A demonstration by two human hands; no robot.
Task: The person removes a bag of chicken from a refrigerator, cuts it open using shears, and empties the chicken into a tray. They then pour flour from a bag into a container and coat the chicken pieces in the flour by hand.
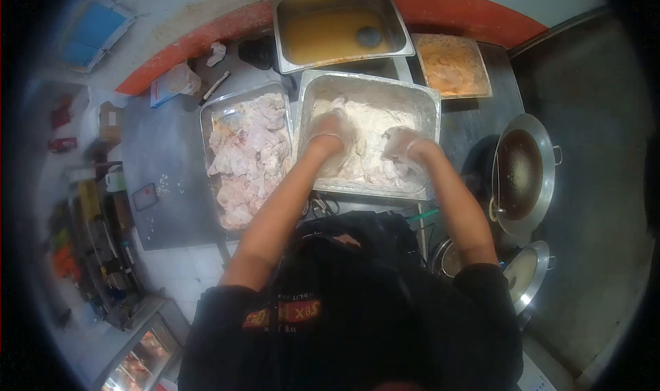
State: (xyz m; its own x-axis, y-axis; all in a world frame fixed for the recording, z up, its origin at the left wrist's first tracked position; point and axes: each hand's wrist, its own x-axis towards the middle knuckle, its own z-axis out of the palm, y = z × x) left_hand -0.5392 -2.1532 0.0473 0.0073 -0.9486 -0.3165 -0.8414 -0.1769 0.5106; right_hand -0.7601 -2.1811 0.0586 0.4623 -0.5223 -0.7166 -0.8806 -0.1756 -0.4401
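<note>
Both my hands wear clear plastic gloves and are down in a deep metal pan (pixel 433 102) of white flour (pixel 371 119). My left hand (pixel 332 131) is at the pan's left side, with a pale floured piece (pixel 339 103) showing just beyond its fingers. On the right side, my right hand (pixel 404 146) reaches into the flour beside lumpy coated pieces (pixel 375 171). The fingers of both hands are mostly hidden by gloves and flour. Left of the pan, a metal tray (pixel 205 126) holds a heap of flour-coated chicken pieces (pixel 251 150).
Behind the pan stands a deep metal pan of yellowish liquid (pixel 330 34). A tray of orange-coloured food (pixel 450 64) sits at the back right. Two woks, one with dark oil (pixel 519 174) and one with pale contents (pixel 522 274), are at right. A phone-like object (pixel 146 196) lies left.
</note>
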